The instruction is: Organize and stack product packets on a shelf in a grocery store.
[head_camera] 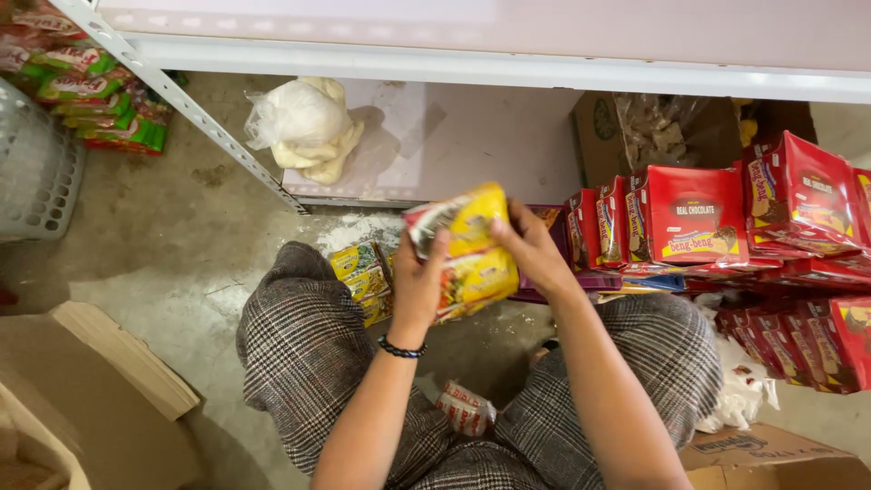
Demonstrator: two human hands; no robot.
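Seen from above, crouched on a concrete floor in plaid trousers before a white metal shelf.

Left hand: fingers curled, thumb up the front, clamped on the left edge of a stack of yellow snack packets. Black bead bracelet at the wrist.

Right hand: fingers bent over the upper right corner of the same stack, gripping it from behind and above.

Stack held upright between both hands, clear of the floor, above the gap between the knees and just in front of the lowest shelf level.

Below and left of the stack: more yellow packets lying on the floor. Between the thighs: one small red-and-white packet.

To the right: red chocolate boxes standing in rows, some tipped. Behind them: a brown carton holding a clear bag.

Under the shelf at centre: a white plastic bag with pale contents.

Far left: a grey perforated basket and green-and-red packets. Lower left: an open cardboard box.
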